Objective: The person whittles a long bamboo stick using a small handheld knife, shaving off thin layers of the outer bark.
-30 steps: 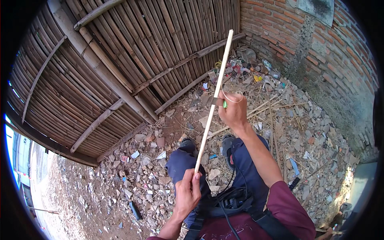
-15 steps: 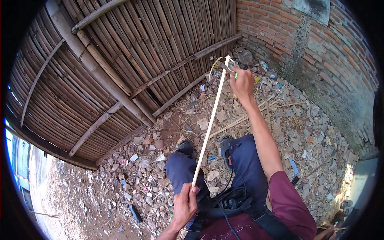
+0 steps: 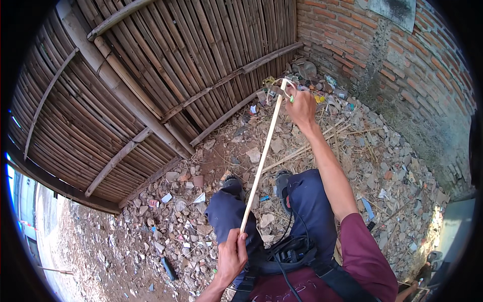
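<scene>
A long, pale bamboo strip [image 3: 262,157] slants from my lap up toward the far side, in front of my knees. Its near end is pinched between the thumb and fingers of my left hand [image 3: 233,256]. My right hand [image 3: 302,108] is closed around a knife [image 3: 276,90], whose short blade lies across the strip close to its far end. A bit of green shows at the grip; my fingers hide most of the handle. Thin curled shavings [image 3: 290,86] hang around the blade and the strip's tip.
Stones, rubble and litter cover the ground [image 3: 201,211]. A bamboo-slat wall [image 3: 201,65] rises on the left, a brick wall [image 3: 347,35] on the right. Loose dry sticks [image 3: 294,157] lie beyond my knees. A dark cable [image 3: 302,221] runs over my lap.
My right hand and the knife have come slightly nearer along the strip. The strip's far end has dipped a little, and the curled shavings have shifted. My left hand has barely moved.
</scene>
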A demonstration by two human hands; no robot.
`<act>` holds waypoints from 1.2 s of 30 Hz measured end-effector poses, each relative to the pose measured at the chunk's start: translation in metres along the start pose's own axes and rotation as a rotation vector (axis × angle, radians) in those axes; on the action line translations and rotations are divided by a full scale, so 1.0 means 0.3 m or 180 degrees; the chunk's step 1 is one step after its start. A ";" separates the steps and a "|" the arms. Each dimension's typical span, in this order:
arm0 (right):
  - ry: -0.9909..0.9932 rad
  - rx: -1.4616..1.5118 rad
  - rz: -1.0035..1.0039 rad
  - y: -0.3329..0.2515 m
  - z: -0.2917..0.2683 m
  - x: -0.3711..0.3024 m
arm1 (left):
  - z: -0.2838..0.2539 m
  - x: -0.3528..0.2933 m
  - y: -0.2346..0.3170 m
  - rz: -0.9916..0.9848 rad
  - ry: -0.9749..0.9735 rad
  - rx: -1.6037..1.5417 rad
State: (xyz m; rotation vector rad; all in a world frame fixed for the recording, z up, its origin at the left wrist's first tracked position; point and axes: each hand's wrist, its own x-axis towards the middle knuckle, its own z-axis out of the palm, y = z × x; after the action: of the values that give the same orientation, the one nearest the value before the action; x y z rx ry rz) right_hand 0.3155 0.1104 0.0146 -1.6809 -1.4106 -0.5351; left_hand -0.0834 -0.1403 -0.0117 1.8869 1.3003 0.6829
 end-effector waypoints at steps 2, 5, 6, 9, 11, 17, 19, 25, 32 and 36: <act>0.0015 0.0022 -0.0319 0.009 0.009 0.006 | -0.002 -0.013 0.012 -0.0039 0.0035 -0.0023; -0.0346 0.0327 0.0803 0.062 0.049 0.051 | -0.010 -0.053 0.021 -0.0122 -0.0092 -0.0059; -0.0168 0.0009 0.1244 0.161 0.044 0.079 | -0.011 -0.072 0.024 -0.0122 -0.0268 -0.0074; -0.0484 -0.0195 0.2068 0.438 0.028 0.090 | -0.013 -0.102 -0.013 -0.0290 -0.0467 -0.0245; -0.0930 -0.0407 0.1910 0.572 0.022 0.031 | 0.002 -0.072 -0.121 -0.0422 -0.0219 -0.0346; -0.3786 -0.1802 0.1198 0.682 0.058 -0.259 | -0.077 0.043 -0.188 -0.0584 -0.0197 -0.1071; -0.3678 -0.1875 0.1255 0.677 0.067 -0.300 | -0.108 0.076 -0.176 -0.0782 -0.0385 -0.1533; -0.4752 -0.0537 0.1926 0.458 0.020 -0.297 | -0.153 0.119 -0.132 -0.1110 -0.0927 -0.2441; -0.3383 -0.0914 0.0633 0.330 -0.110 -0.280 | -0.133 0.192 -0.067 -0.0882 -0.1271 -0.2943; -0.2194 0.0689 0.0411 0.031 -0.189 -0.254 | -0.104 0.193 -0.041 -0.0674 -0.0961 -0.2553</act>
State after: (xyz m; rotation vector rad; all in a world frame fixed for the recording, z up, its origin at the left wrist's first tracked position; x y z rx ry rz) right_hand 0.3146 0.0202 -0.0162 -1.8395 -1.7347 0.3023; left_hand -0.0938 -0.0748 -0.0023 1.1251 0.8320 0.6458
